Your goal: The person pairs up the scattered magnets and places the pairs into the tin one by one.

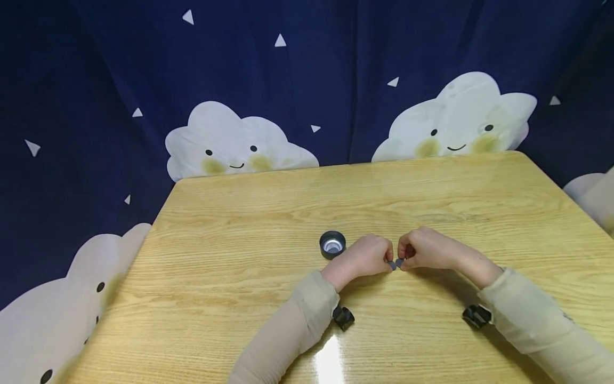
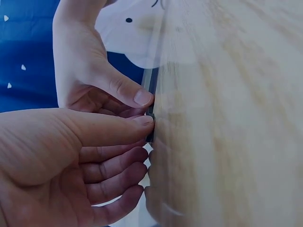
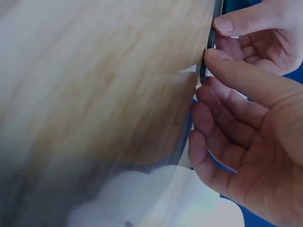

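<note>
Above the tabletop my left hand (image 1: 366,255) and right hand (image 1: 428,249) face each other, fingertips nearly meeting. Between thumb and fingers the left hand pinches a small dark grey disc (image 1: 392,265). A similar disc (image 1: 400,263) is pinched by the right hand. In the right wrist view, a dark disc (image 3: 211,38) by the left thumb and another (image 3: 203,72) at the right fingers look thin, seen edge-on. Whether the two discs touch, I cannot tell. Just left of my left hand stands a round black cup-like container (image 1: 332,245) with a silvery inside and something grey in it.
The wood-grain table (image 1: 230,256) stretches out around both hands. A dark blue curtain (image 1: 336,64) with clouds and triangles hangs along its far edge. Black wrist mounts (image 1: 343,318) sit under the sleeves, close above the table.
</note>
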Demonstrator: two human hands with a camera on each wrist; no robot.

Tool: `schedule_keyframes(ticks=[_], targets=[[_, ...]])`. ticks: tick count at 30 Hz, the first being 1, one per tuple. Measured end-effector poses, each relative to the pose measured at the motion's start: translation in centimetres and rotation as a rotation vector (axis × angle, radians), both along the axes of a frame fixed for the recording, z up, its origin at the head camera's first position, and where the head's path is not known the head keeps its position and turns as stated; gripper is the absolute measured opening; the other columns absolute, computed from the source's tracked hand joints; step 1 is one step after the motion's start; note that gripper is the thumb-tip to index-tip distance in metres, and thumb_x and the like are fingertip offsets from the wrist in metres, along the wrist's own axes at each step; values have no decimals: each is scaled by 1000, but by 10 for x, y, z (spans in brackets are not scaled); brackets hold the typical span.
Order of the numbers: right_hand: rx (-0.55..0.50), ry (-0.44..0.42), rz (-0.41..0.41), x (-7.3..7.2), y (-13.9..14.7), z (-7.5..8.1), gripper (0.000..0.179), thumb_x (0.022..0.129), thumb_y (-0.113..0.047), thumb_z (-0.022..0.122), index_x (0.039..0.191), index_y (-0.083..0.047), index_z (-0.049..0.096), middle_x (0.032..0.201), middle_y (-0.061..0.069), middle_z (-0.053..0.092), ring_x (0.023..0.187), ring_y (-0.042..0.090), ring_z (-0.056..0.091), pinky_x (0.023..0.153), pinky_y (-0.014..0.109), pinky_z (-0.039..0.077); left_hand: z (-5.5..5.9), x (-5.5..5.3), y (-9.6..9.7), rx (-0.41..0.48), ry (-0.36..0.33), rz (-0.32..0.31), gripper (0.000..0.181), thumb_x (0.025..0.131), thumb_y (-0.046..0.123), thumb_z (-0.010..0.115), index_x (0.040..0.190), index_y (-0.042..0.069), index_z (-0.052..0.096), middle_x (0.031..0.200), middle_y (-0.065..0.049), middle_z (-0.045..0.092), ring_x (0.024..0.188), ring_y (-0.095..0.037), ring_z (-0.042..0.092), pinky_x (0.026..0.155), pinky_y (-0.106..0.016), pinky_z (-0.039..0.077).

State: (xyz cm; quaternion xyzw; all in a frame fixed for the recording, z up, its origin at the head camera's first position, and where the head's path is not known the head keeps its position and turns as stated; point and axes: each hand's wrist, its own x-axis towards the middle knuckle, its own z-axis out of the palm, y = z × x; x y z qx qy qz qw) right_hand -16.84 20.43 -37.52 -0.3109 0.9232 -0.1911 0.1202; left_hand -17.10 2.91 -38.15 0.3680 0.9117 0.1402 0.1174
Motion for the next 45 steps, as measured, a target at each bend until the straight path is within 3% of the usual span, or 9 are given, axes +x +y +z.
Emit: schedule_keyframes(ticks=[14, 24, 30, 36, 45], targets=[[1, -17, -15, 2, 2, -1, 18, 70, -19, 76, 75, -13, 60, 63, -9, 52, 57, 2, 44, 53, 19, 38, -2, 0, -2, 11, -43, 29, 14, 79, 21, 69, 90, 13, 65, 76, 9, 58, 69, -4, 51, 61, -13, 38], [-12, 3, 33, -1, -6, -1, 25, 69, -26, 78, 82, -13, 61, 69, -6, 52, 62, 4, 44, 56, 21, 37, 1, 0, -20, 1, -22, 29, 16, 78, 21, 71, 90, 13, 65, 76, 7, 57, 71, -6, 50, 64, -16, 39], [1, 38, 71, 1, -7, -3, 25, 70, -24, 77, 87, -15, 62, 71, -6, 50, 63, 5, 42, 56, 20, 36, 2, -2, -30, 70, -34, 11, 17, 78, 21, 70, 92, 13, 64, 76, 7, 58, 70, -5, 50, 64, -15, 39], [6, 62, 101, 2, -8, -5, 20, 72, -21, 76, 87, -19, 63, 75, -7, 51, 64, 6, 44, 57, 20, 36, 8, -4, -40, 154, -59, -12, 19, 82, 21, 68, 98, 12, 63, 87, 5, 60, 77, -4, 53, 68, -13, 41], [-8, 63, 117, 2, -11, -5, 16, 73, -16, 74, 84, -21, 63, 76, -7, 51, 65, 6, 45, 58, 20, 38, 13, -10, -59, 263, 7, 7, 22, 81, 24, 68, 101, 15, 63, 97, 5, 60, 93, -8, 55, 81, -16, 42]])
